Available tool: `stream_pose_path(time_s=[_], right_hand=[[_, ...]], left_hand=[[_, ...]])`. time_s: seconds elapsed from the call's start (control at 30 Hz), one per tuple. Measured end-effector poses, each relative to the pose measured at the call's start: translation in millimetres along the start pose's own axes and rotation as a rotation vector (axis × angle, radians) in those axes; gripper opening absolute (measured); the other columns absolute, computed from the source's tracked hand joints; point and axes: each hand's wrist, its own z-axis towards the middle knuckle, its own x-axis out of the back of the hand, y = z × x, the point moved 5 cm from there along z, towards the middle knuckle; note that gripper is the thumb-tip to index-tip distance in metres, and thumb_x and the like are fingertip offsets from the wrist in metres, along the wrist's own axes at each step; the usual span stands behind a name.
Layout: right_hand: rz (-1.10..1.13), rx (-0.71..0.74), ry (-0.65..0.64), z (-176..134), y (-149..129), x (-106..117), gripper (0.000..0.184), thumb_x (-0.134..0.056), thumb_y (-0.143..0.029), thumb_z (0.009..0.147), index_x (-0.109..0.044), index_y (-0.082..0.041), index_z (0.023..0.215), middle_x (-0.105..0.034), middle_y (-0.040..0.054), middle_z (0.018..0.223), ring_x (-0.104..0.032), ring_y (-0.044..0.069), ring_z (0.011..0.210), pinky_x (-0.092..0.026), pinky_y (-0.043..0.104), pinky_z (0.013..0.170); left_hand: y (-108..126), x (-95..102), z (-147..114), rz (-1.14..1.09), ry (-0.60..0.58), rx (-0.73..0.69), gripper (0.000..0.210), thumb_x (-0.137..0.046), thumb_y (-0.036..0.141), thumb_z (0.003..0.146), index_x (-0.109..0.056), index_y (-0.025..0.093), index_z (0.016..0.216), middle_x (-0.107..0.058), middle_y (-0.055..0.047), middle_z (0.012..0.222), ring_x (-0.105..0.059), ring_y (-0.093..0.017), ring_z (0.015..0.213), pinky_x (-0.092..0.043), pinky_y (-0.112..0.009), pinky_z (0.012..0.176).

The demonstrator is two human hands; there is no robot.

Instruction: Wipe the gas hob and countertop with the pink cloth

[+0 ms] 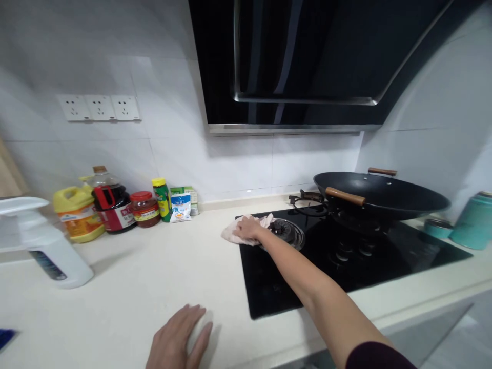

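Note:
My right hand [248, 228] reaches across the black glass gas stove [277, 287] and presses a pale pinkish cloth [230, 234] against its back left edge, partly on the counter. Its fingers are bent over the cloth. Just right of the hand is the left burner [288, 233], without its pan support on it. My left hand [177, 335] hovers or rests near the counter's front edge, left of the stove, with thumb and fingers apart and nothing in it.
A black wok [384, 197] with wooden handles sits over the right burner. A pan support [307, 200] lies behind the stove's left side. A white spray bottle [54, 246], a yellow jug [79, 215], a sauce bottle [113, 202], a red-lidded jar [145, 210] and a teal canister [472, 223] stand around.

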Motion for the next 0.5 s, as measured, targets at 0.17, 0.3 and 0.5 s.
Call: stream_pose_path(time_s=[0.17,0.3,0.5], right_hand=[[-0.007,0.102,0.042,-48,-21,-10,0.039,-0.051,-0.052,0.092,-0.071,-0.022,0.106,-0.056,0.0130,0.135,-0.041,0.040,0.133,-0.027,0.061,0.111],[0.016,0.159,0.071,-101,-27,-9,0.034,-0.056,-0.053,0.091,-0.069,-0.022,0.096,-0.059,0.0105,0.124,-0.044,0.036,0.125,-0.034,0.056,0.104],[0.096,0.254,0.162,-190,1,-6,0.024,-0.062,-0.047,0.091,-0.063,-0.023,0.087,-0.061,0.0041,0.109,-0.050,0.024,0.111,-0.037,0.040,0.097]], left_hand=[[14,8.9,8,-0.030,-0.077,0.050,0.044,-0.052,0.059,0.092,-0.075,0.029,0.114,-0.076,-0.005,0.122,-0.066,-0.031,0.122,-0.053,-0.051,0.104],[18,13.1,10,-0.032,-0.118,0.067,0.045,-0.050,0.058,0.092,-0.075,0.028,0.115,-0.075,-0.006,0.125,-0.064,-0.031,0.125,-0.050,-0.050,0.106],[16,11.3,11,-0.023,-0.132,0.071,0.046,-0.049,0.057,0.092,-0.075,0.026,0.115,-0.074,-0.006,0.126,-0.063,-0.031,0.127,-0.049,-0.050,0.107]])
